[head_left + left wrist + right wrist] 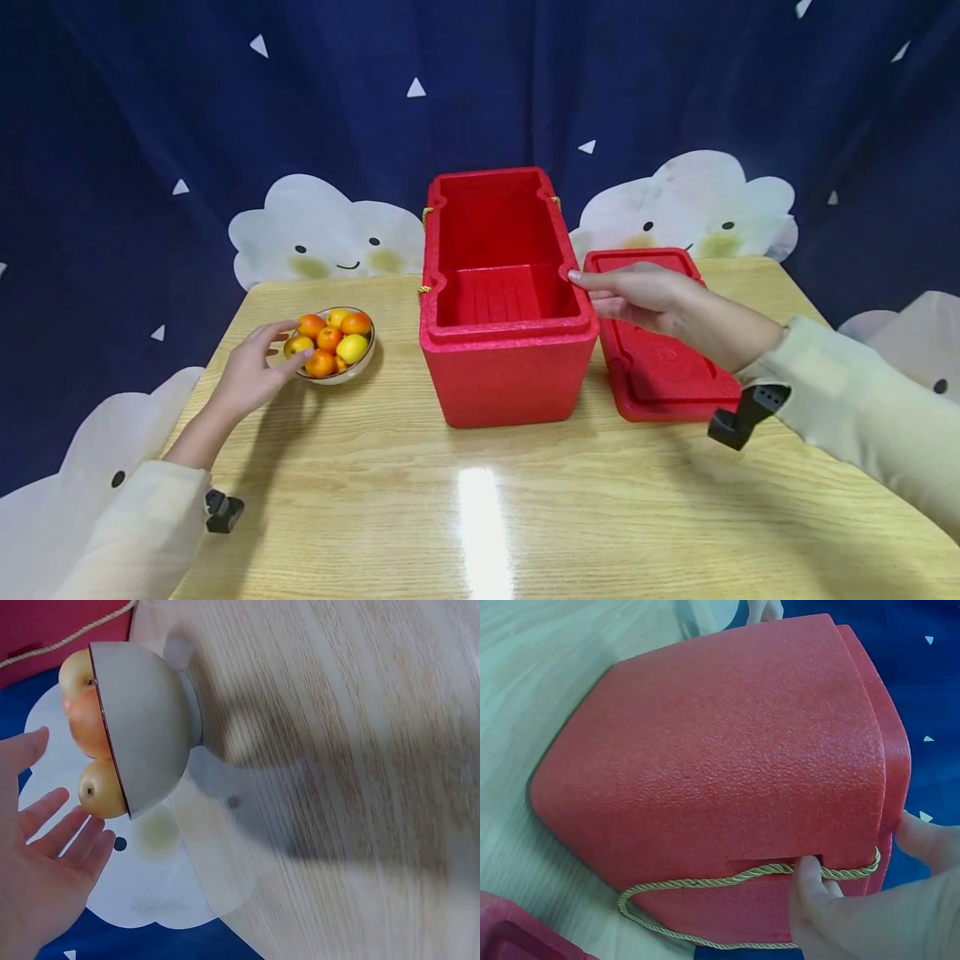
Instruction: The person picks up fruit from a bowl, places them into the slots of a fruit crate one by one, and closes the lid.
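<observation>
My left hand (251, 371) is at the left side of a bowl (146, 727) heaped with orange and yellow fruit (328, 338). In the left wrist view its fingers are spread beside the fruit, holding nothing. Whether a fingertip touches the fruit I cannot tell. An open red foam box (513, 379) stands mid-table, its inside bare in the head view. My right hand (645, 296) grips the box's right wall, thumb on the rim and fingers on the outer side. A gold rope (697, 883) runs along that side, past the fingers.
The red lid (678, 367) lies flat on the wooden table (360, 500), right of the box and partly under my right forearm. A dark blue curtain (337, 100) with white clouds hangs behind the table.
</observation>
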Demonstrator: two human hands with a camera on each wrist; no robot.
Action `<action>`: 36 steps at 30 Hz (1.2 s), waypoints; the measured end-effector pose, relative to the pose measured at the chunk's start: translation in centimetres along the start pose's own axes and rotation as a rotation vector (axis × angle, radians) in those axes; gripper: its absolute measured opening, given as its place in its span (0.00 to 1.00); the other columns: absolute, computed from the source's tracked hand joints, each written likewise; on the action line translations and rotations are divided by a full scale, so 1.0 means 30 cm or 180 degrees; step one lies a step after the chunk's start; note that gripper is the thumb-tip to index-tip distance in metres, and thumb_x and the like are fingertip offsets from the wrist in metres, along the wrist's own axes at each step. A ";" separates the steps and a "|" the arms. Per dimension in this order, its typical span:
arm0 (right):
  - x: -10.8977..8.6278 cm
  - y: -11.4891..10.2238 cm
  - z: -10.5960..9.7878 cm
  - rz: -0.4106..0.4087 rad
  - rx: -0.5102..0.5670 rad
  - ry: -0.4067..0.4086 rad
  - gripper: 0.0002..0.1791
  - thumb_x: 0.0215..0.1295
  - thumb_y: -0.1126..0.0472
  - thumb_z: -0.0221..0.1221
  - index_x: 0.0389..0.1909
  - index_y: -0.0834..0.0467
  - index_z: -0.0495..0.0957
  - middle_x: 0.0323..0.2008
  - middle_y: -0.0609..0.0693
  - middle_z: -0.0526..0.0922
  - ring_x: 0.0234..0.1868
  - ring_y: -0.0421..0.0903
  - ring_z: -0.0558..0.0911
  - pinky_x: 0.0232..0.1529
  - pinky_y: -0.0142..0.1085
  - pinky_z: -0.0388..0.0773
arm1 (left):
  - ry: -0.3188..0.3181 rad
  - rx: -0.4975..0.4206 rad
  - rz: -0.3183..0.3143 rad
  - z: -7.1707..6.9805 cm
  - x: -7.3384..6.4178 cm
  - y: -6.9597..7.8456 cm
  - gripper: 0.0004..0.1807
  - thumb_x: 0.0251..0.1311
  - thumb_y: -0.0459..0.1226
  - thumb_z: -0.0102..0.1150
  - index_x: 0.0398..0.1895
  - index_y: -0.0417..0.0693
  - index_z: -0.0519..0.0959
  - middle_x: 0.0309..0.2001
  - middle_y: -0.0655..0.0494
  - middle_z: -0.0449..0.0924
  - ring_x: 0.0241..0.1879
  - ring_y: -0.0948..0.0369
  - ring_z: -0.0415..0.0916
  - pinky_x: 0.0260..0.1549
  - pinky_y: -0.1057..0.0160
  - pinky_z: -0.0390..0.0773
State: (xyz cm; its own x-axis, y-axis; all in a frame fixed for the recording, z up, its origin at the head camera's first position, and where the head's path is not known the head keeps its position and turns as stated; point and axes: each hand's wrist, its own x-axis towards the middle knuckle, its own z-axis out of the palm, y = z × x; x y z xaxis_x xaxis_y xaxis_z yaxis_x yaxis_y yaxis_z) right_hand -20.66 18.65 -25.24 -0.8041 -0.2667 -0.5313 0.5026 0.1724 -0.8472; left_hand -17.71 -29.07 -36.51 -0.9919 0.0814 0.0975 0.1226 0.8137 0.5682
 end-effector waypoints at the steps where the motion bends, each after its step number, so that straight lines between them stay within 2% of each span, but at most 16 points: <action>1: 0.001 0.003 -0.001 -0.0026 0.0022 -0.0015 0.37 0.63 0.50 0.61 0.70 0.58 0.62 0.32 0.38 0.87 0.33 0.34 0.85 0.41 0.24 0.82 | 0.0002 0.0016 0.0000 0.000 0.002 -0.001 0.32 0.65 0.45 0.56 0.65 0.33 0.64 0.64 0.31 0.64 0.61 0.37 0.65 0.57 0.38 0.69; 9: 0.002 0.016 -0.008 -0.0050 0.0120 0.0089 0.40 0.60 0.49 0.63 0.71 0.57 0.61 0.32 0.37 0.87 0.36 0.35 0.87 0.42 0.25 0.82 | -0.0026 0.0176 0.0068 -0.006 0.022 -0.012 0.28 0.65 0.42 0.56 0.62 0.33 0.67 0.62 0.32 0.68 0.59 0.37 0.68 0.55 0.38 0.70; 20: 0.006 0.015 0.003 0.0035 0.0258 0.0278 0.39 0.57 0.48 0.66 0.69 0.55 0.65 0.29 0.39 0.88 0.34 0.36 0.87 0.40 0.26 0.83 | -0.0081 0.0347 0.0099 -0.011 0.032 -0.023 0.25 0.64 0.40 0.57 0.57 0.30 0.71 0.54 0.30 0.75 0.51 0.38 0.74 0.50 0.41 0.75; 28: 0.004 0.021 0.004 -0.0001 0.0301 0.0234 0.38 0.58 0.49 0.66 0.68 0.55 0.66 0.30 0.38 0.88 0.35 0.36 0.88 0.41 0.26 0.83 | -0.0225 0.0474 0.0041 -0.016 0.048 -0.016 0.26 0.65 0.42 0.56 0.57 0.29 0.70 0.52 0.30 0.76 0.49 0.40 0.74 0.49 0.42 0.77; 31: 0.005 0.023 0.004 -0.0018 0.0312 0.0218 0.33 0.57 0.49 0.66 0.63 0.54 0.71 0.30 0.39 0.88 0.35 0.36 0.88 0.41 0.26 0.83 | -0.0288 0.0522 -0.0009 -0.019 0.053 -0.015 0.27 0.65 0.42 0.56 0.58 0.28 0.70 0.51 0.30 0.76 0.48 0.39 0.76 0.48 0.42 0.78; 36: 0.005 0.025 0.003 -0.0063 0.0359 0.0201 0.17 0.57 0.50 0.66 0.46 0.50 0.81 0.30 0.40 0.88 0.34 0.37 0.88 0.41 0.26 0.83 | -0.0350 0.0570 -0.0031 -0.024 0.060 -0.013 0.27 0.64 0.42 0.57 0.57 0.29 0.71 0.50 0.30 0.77 0.46 0.39 0.77 0.48 0.42 0.78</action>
State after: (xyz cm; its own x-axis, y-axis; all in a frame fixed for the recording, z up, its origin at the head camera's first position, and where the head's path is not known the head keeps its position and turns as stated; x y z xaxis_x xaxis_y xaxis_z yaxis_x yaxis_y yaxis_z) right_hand -20.37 18.64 -25.96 -0.8308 -0.2082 -0.5161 0.5160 0.0590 -0.8545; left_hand -19.53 -29.66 -35.97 -0.9919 0.1273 -0.0025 0.1149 0.9033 0.4133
